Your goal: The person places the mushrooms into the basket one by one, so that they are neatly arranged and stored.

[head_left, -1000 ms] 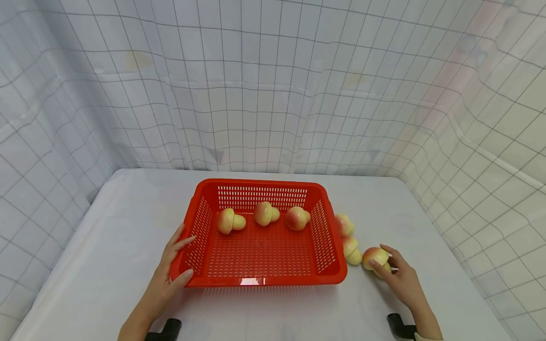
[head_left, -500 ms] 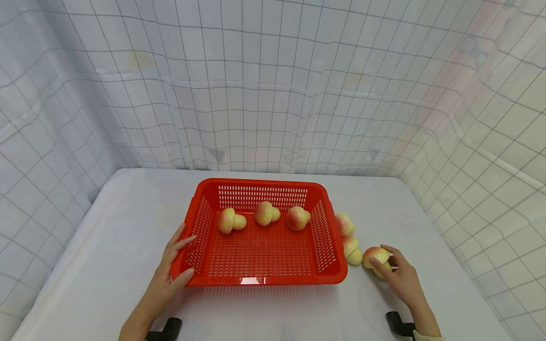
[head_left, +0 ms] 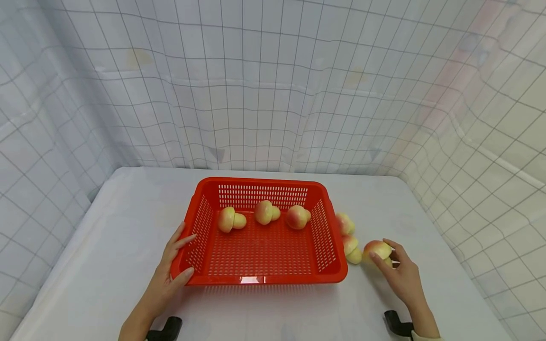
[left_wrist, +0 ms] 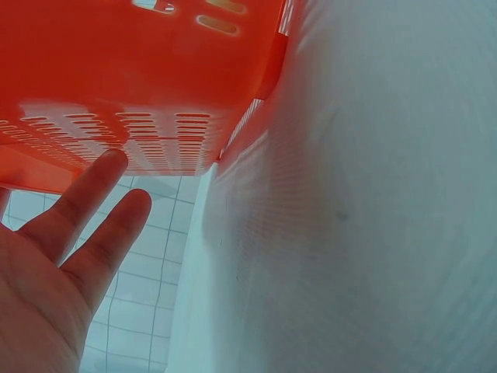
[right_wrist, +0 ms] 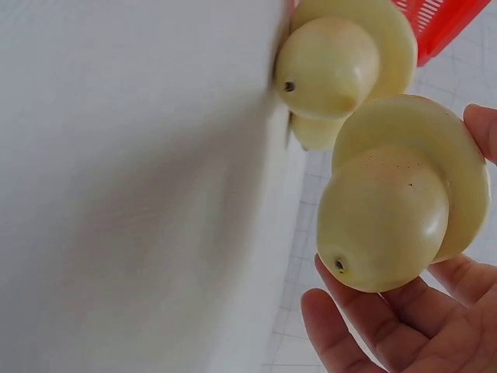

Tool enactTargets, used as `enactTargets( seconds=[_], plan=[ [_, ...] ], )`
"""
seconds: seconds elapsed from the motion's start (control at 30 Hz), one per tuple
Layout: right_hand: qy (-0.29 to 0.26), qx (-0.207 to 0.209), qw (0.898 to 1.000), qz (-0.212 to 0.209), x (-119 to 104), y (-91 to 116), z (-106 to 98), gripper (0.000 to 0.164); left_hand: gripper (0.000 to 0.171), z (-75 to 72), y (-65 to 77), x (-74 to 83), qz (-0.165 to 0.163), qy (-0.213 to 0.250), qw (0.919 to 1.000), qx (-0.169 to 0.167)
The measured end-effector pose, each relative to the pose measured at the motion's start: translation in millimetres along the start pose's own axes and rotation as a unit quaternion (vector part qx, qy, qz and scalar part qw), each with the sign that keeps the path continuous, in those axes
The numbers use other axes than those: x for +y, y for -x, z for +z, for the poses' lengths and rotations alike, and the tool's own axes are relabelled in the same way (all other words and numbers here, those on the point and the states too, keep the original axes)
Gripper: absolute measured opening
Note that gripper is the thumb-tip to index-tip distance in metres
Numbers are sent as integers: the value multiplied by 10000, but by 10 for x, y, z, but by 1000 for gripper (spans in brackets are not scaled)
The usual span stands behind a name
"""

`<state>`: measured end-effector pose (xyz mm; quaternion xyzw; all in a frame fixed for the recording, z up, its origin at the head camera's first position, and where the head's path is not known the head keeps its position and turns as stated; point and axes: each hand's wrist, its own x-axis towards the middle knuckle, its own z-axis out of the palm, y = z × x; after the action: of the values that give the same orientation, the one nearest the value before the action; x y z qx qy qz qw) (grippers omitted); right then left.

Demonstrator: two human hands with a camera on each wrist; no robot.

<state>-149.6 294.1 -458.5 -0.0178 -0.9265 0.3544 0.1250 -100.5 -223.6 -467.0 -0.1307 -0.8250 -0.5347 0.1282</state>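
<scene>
My right hand (head_left: pixel 400 274) holds a red-and-yellow mushroom-shaped piece (head_left: pixel 377 249) between thumb and fingers, just over the table on the right. The right wrist view shows the pale rounded stem of that piece (right_wrist: pixel 383 221), with a dark spot at its end. On the left, my left hand (head_left: pixel 164 279) rests at the near left corner of a red plastic basket (head_left: pixel 260 280). Its thumb and one finger lie over the rim. In the left wrist view, two spread, straight fingers (left_wrist: pixel 105 233) show beside the basket's slotted wall.
Three similar pieces, the left one (head_left: pixel 230 220), middle one (head_left: pixel 266 212) and right one (head_left: pixel 297 217), lie along the basket's far side. Two more, a far one (head_left: pixel 345 224) and a near one (head_left: pixel 352 250), lie against its right outer side. Gridded white curtains (head_left: pixel 264 94) surround the table.
My right hand has lifted the piece slightly up from the table and away from me. My left hand and the basket have stayed in place.
</scene>
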Motion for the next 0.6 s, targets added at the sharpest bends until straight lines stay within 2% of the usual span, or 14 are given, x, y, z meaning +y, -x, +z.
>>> enactTargets(
  seconds=[0.33,0.6],
  plan=[
    [-110,686,9969,-367,-171,4,-22,53,66,2,-8,11,35,28,10000,7],
    [-592,1079,9906,-606,-363,33,-23,52,66,2,-6,-21,50,18,10000,6]
  ],
)
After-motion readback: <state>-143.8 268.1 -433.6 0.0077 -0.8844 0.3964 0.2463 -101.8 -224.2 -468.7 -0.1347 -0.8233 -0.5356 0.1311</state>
